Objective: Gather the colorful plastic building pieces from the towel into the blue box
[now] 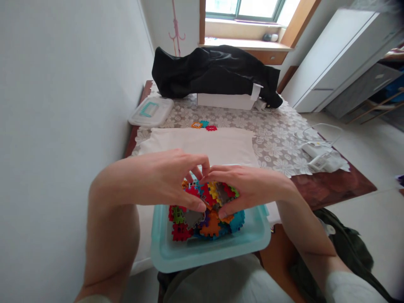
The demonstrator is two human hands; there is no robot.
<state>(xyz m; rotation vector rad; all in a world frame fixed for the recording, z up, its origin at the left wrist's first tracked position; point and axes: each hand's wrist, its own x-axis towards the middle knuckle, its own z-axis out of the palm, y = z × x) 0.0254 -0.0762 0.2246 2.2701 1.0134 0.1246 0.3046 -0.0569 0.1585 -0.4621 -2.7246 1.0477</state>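
Observation:
Both hands are inside a pale turquoise plastic tub [211, 257], close together over a pile of colourful toothed plastic building pieces [210, 227]. My left hand [170, 179] curls its fingers and thumb around red and grey pieces on the left of the pile. Opposite it, my right hand [241, 187] bends around red, yellow and grey pieces, its thumb low near an orange one. The fingertips nearly meet above the pile. Parts of the gripped pieces are hidden under the fingers.
A white cloth [205, 145] lies beyond the tub on a lace-covered table. Behind it sit several loose toothed pieces [204, 125], a clear lid [151, 111] at left, and a black cover [217, 73] over a white box. White cabled devices [325, 155] stand right; a wall borders the left.

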